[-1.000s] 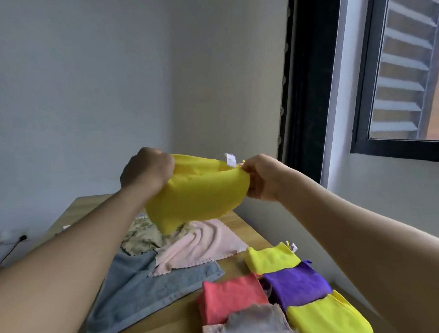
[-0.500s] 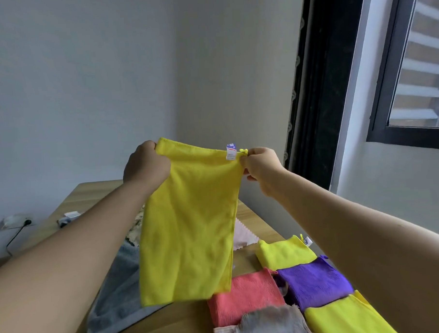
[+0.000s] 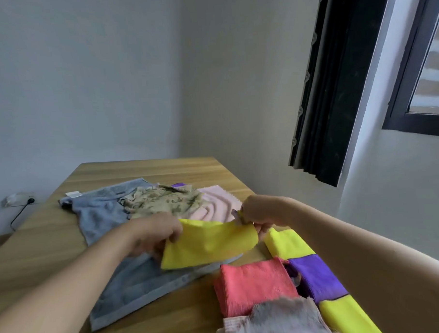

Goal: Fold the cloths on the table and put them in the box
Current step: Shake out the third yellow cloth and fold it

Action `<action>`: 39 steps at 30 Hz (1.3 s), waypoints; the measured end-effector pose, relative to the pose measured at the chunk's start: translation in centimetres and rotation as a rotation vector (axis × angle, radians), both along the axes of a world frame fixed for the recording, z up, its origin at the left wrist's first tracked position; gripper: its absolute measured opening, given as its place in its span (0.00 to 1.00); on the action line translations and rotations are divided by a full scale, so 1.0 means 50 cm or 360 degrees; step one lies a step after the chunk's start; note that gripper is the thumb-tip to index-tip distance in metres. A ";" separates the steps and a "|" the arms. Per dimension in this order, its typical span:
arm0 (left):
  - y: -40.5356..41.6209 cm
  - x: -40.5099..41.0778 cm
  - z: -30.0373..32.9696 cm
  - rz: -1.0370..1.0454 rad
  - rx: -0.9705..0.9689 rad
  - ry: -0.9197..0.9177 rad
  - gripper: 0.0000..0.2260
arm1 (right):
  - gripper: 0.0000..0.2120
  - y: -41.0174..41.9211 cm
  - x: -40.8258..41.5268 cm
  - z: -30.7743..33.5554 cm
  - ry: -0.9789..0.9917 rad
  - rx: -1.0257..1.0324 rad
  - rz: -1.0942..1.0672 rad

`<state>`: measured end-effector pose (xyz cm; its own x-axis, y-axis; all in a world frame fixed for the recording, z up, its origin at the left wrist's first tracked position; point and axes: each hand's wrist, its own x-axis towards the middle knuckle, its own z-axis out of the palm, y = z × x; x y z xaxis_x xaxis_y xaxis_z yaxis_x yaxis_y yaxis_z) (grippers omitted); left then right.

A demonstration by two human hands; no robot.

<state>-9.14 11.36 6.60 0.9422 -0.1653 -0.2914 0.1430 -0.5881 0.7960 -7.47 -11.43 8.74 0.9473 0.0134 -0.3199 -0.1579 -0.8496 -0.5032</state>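
A yellow cloth (image 3: 209, 244) hangs folded just above the table, over the blue-grey towel (image 3: 133, 291). My left hand (image 3: 153, 236) grips its left end and my right hand (image 3: 259, 216) pinches its right corner. Behind it lie a patterned beige cloth (image 3: 164, 201) and a pink cloth (image 3: 215, 208), unfolded. At the lower right folded cloths sit side by side: a yellow one (image 3: 287, 241), a coral one (image 3: 254, 288), a purple one (image 3: 316, 278), another yellow one (image 3: 348, 316) and a grey fuzzy one (image 3: 280, 322). I cannot make out the box's walls.
The wooden table (image 3: 53, 249) reaches to the back corner of the room. A wall socket with a black cable (image 3: 21, 207) is at the left. A dark curtain (image 3: 335, 85) and a window (image 3: 431, 81) are on the right.
Both hands have come down from chest height to just above the table. The yellow cloth, hanging long half a second ago, is now a short folded band between them.
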 end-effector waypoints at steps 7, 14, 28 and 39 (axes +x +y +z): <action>0.025 0.022 -0.116 -0.0319 0.0139 0.0532 0.11 | 0.16 0.017 0.044 -0.083 0.0533 -0.0336 0.0190; 0.019 0.136 -0.125 0.0241 0.0340 -0.0368 0.08 | 0.16 0.032 0.138 -0.111 -0.0236 -0.0130 -0.0096; 0.023 0.228 -0.236 0.0291 0.0724 -0.0792 0.18 | 0.24 0.052 0.237 -0.203 -0.0193 -0.0346 0.0300; -0.002 0.208 -0.114 0.0156 0.0282 -0.0897 0.09 | 0.06 0.033 0.207 -0.131 -0.0457 -0.0354 0.0469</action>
